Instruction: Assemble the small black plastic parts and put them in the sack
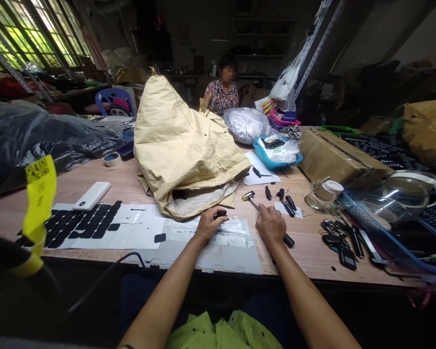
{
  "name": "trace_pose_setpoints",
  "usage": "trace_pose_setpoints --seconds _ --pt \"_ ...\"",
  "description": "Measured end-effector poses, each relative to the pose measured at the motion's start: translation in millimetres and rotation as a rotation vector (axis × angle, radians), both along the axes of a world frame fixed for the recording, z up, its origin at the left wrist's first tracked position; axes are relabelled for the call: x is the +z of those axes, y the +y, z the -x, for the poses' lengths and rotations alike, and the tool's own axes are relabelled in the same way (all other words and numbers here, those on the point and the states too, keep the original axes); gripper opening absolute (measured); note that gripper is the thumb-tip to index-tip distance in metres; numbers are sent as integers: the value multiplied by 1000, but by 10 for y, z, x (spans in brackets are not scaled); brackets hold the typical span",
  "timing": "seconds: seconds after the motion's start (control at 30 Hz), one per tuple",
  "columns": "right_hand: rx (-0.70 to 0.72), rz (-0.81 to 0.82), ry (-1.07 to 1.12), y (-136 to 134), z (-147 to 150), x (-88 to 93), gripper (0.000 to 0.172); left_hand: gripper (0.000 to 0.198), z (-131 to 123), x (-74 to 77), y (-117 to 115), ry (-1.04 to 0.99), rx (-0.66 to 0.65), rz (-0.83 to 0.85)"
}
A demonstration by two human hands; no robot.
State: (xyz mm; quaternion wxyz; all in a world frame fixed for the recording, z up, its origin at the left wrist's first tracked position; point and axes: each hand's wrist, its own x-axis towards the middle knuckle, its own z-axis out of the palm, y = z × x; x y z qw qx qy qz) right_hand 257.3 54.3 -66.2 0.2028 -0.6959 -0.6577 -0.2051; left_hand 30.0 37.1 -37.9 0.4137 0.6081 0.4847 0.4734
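Mostly crowded around the hands: a wooden table point(127, 186) across the middle of the frame, with a large tan sack point(181, 140) slumped at centre, creased, its open mouth just beyond the left hand point(208, 225), squarely in the way and hiding much of the tabletop behind. At left, a dark bundle point(47, 140) under clear plastic; at upper centre, beyond the sack and partly hidden by it, a seated person point(220, 94) in a patterned shirt. At right, a cardboard box point(337, 150), then a blue basket point(294, 161) of plastic-wrapped goods. Beneath the left hand, a pale grey sheet point(236, 252); left of it, a white power bank point(92, 196) near rows of black tabs point(101, 220). At lower right, keys point(334, 227). Finally, right of centre, a hammer point(255, 201) with a yellow-ended head toward upper left and a dark butt toward lower right, handle gripped in the closed fingers of the right hand point(271, 224). At centre, a small black piece point(220, 213), slim and dark, pinched between left thumb and fingers, details too small to tell.
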Motion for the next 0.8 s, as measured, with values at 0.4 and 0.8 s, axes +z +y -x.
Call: trace_pose_setpoints --seconds 0.4,0.8 --pt "-1 -2 2 4 -1 -6 28 13 -4 5 -8 2 -7 33" --pt "-8 10 -14 -11 13 39 25 9 0 57 -24 8 10 40"
